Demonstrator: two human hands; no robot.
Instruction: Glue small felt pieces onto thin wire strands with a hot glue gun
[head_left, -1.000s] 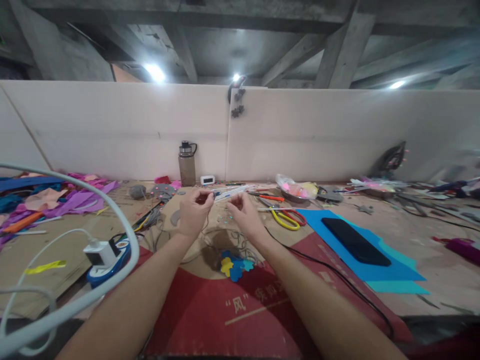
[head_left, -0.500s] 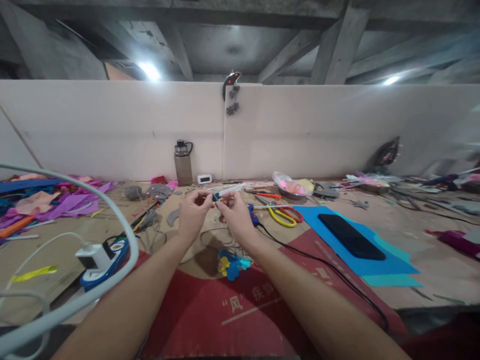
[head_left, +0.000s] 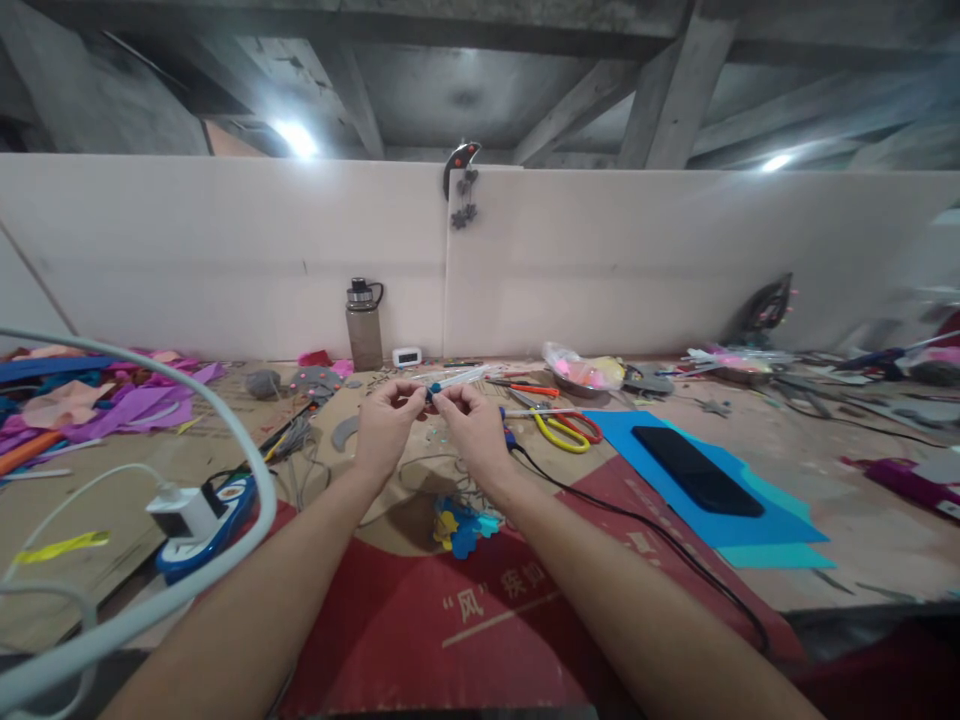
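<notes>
Between the fingertips of both hands is a small dark-blue piece (head_left: 433, 392), mostly covered, so its exact kind does not show. My left hand (head_left: 388, 425) pinches it from the left, and my right hand (head_left: 471, 428) pinches it from the right. Below the hands hang or lie blue, yellow and turquoise flower-shaped cutouts (head_left: 465, 528); I cannot tell if they join the held piece. Thin grey cord (head_left: 409, 465) loops on the cardboard beneath. A blue glue gun (head_left: 509, 428) lies just right of my right hand, partly hidden by it.
Yellow-and-red-handled scissors (head_left: 562, 430) and a black phone (head_left: 697, 470) on blue sheets (head_left: 619, 440) lie to the right. A bottle (head_left: 364, 330) stands at the back. On the left are felt scraps (head_left: 142, 400), a power strip (head_left: 206, 535) and a thick white cable (head_left: 259, 470) arching close by.
My right hand's fingers have closed in nearer to my left fingertips around the small blue piece. The view has shifted very slightly; the things on the table stay put.
</notes>
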